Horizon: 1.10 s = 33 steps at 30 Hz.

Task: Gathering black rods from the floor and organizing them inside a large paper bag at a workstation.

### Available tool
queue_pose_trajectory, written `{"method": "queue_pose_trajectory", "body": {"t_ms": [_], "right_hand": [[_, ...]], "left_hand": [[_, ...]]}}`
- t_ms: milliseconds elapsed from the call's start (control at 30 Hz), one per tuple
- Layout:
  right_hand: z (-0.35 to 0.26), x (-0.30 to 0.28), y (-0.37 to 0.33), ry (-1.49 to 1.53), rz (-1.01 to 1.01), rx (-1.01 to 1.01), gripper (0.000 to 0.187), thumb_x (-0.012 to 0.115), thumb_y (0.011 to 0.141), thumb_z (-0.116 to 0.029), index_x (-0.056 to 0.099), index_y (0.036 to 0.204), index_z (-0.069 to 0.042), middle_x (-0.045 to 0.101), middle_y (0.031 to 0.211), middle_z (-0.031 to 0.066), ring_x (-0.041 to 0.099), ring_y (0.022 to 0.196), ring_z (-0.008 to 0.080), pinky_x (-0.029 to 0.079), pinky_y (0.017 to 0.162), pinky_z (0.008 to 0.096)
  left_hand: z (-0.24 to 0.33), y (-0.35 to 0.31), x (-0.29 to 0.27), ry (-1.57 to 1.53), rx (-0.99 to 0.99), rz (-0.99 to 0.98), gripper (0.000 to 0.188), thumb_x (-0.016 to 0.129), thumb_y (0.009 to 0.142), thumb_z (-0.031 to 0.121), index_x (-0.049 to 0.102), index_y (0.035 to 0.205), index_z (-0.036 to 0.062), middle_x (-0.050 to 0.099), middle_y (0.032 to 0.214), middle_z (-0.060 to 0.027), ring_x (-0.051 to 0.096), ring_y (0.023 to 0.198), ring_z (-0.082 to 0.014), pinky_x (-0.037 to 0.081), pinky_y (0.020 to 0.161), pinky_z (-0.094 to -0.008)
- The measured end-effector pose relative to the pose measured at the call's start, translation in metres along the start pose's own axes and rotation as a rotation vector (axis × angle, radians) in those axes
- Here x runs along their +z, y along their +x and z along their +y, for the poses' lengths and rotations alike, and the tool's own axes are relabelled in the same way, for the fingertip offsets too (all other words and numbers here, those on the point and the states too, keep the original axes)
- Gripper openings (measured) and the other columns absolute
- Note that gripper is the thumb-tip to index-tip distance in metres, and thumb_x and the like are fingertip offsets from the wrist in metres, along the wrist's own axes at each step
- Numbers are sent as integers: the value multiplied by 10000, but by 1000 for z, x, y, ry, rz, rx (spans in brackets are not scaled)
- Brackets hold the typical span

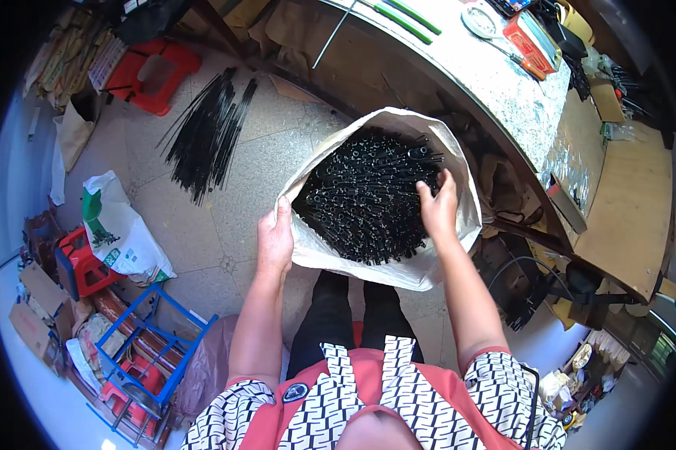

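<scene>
A white woven sack (323, 255) stands wide-mouthed in front of my legs. Packed inside it is a dense bundle of thin black tubes (368, 195), their ends facing up. My left hand (275, 241) is closed on the sack's left rim, thumb along the edge. Inside the mouth on the right, my right hand (439, 206) reaches over the sack wall, thumb and fingers apart beside the tube ends. Whether its fingertips touch the tubes is hard to make out.
A loose pile of black rods (210, 135) lies on the tiled floor at far left. A worktable (488, 82) curves along the right, with green rods (405, 22) on it. Left are a red stool (154, 75), a white-green bag (124, 229) and a blue metal frame (154, 337).
</scene>
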State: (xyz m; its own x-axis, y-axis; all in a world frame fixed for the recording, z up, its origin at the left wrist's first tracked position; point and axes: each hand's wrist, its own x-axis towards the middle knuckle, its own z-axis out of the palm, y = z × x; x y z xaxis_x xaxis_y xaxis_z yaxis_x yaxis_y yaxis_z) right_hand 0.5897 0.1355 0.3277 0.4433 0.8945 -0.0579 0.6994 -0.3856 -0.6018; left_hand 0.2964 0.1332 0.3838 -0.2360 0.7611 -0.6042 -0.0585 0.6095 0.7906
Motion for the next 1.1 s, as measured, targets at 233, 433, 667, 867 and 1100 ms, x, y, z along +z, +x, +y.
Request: {"method": "queue_pose_trajectory", "body": {"t_ms": [233, 433, 667, 867, 1100], "right_hand": [[-22, 28, 31, -101, 29, -95, 510, 716, 803, -243, 531, 1175, 53, 627, 1080, 241, 615, 1005, 325, 467, 872, 390], [-82, 63, -18, 171, -137, -485, 205, 719, 796, -137, 611, 899, 4, 629, 854, 175, 625, 807, 343, 495, 729, 364], [-52, 57, 11, -91, -317, -249, 75, 574, 825, -35, 619, 885, -34, 635, 821, 202, 630, 797, 362, 514, 667, 431], [-86, 62, -42, 0, -475, -760, 138, 527, 786, 49, 614, 879, -7, 627, 840, 204, 621, 851, 358, 511, 745, 411], [-64, 27, -36, -461, -434, -546, 406, 556, 801, -3, 481, 1187, 101, 597, 1005, 315, 592, 960, 431, 471, 865, 468]], "left_hand": [[-28, 4, -43, -98, -35, 28, 472, 505, 972, 407, 632, 1018, -45, 579, 816, -19, 478, 726, -90, 419, 673, -257], [-38, 23, -110, 24, -99, 297, 476, 522, 959, 420, 639, 979, -41, 477, 662, 39, 359, 591, -58, 318, 526, -260], [-41, 28, -144, 203, 13, 326, 449, 531, 960, 393, 651, 937, -39, 517, 691, 26, 394, 624, -65, 347, 546, -263], [-38, 23, -131, 160, 43, 277, 443, 541, 956, 388, 660, 869, -30, 499, 663, 33, 378, 610, -68, 350, 547, -266], [-57, 25, -135, 167, 66, 269, 478, 521, 962, 405, 628, 813, -36, 464, 625, 31, 382, 608, -90, 366, 556, -299]]}}
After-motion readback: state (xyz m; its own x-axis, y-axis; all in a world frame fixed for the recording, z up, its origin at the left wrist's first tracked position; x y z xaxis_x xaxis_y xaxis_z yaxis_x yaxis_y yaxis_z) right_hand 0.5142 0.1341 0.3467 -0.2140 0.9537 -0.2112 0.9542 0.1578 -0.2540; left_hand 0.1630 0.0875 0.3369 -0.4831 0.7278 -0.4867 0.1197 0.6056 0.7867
